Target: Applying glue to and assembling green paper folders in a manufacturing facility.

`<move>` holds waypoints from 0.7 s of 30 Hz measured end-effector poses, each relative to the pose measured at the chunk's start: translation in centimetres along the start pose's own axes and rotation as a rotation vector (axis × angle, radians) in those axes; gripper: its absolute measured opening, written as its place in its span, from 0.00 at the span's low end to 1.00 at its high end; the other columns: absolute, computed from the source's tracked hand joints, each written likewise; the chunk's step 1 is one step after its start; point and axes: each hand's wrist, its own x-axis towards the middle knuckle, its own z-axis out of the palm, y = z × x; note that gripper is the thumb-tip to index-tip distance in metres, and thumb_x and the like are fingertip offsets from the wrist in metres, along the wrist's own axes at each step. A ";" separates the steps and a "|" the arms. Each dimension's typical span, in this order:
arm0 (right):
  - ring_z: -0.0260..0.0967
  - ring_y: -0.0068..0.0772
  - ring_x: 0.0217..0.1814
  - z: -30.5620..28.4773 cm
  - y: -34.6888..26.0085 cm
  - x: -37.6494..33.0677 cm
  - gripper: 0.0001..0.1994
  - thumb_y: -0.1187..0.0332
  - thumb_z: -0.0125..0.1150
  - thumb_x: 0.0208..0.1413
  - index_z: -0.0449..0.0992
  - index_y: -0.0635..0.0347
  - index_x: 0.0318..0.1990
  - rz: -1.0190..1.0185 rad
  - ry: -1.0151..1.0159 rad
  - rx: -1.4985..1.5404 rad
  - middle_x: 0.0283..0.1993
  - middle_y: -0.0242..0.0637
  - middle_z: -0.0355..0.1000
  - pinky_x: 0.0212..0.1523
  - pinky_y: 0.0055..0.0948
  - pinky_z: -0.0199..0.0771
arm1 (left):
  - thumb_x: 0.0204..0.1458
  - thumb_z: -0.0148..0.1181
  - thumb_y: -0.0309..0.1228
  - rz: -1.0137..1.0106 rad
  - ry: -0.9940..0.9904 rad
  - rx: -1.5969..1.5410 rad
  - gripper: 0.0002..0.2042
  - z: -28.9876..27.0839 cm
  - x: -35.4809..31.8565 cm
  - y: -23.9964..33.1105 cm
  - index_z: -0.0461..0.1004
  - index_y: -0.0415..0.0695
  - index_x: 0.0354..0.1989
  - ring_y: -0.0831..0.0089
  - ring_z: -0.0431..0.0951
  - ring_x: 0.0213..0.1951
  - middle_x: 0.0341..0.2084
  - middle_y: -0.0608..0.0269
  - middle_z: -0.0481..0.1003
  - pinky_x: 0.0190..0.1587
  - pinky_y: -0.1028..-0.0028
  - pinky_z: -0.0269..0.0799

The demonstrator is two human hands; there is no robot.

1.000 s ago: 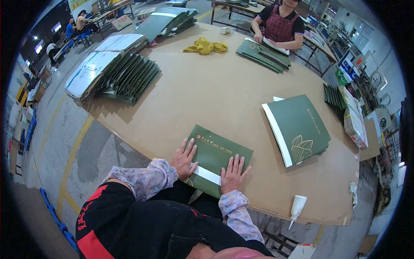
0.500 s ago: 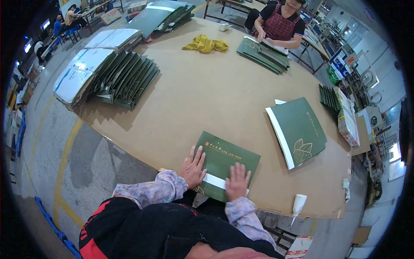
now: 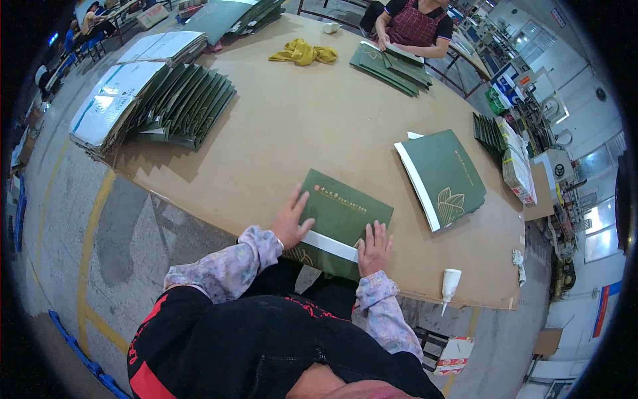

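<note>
A flat green paper folder (image 3: pixel 342 203) with gold print and a white strip across its lower part lies at the table's near edge, its lower end reaching past the edge. My left hand (image 3: pixel 290 223) rests at its left side, fingers stretched and thumb apart. On its right edge, just by the end of the white strip, my right hand (image 3: pixel 375 251) lies with fingers extended. Neither hand grips anything. To the right is a small stack of similar green folders (image 3: pixel 445 173) with a white edge strip. A white squeeze bottle (image 3: pixel 450 284) with a thin nozzle lies at the near right edge.
Bundles of green folders (image 3: pixel 186 106) stand by white-wrapped packs (image 3: pixel 109 110) at the left. A yellow cloth (image 3: pixel 302 52) lies at the far side. Across the table a person (image 3: pixel 415 30) in a checked apron handles green folders (image 3: pixel 392 66). Another tied bundle (image 3: pixel 515 163) sits at the right edge.
The view has shifted, so the table appears higher up. My right hand has moved from over the folder to its right edge; my left hand stays by the left side.
</note>
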 end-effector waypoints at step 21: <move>0.74 0.43 0.41 -4.5 -6.0 0.5 0.15 0.69 0.63 0.49 0.71 0.60 0.45 -0.153 -0.220 0.239 0.53 0.34 0.68 0.35 0.37 0.77 | 0.57 0.58 0.41 -0.529 -0.140 -0.521 0.16 -5.5 -4.6 0.0 0.77 0.36 0.33 0.80 0.72 0.28 0.23 0.64 0.76 0.32 0.74 0.70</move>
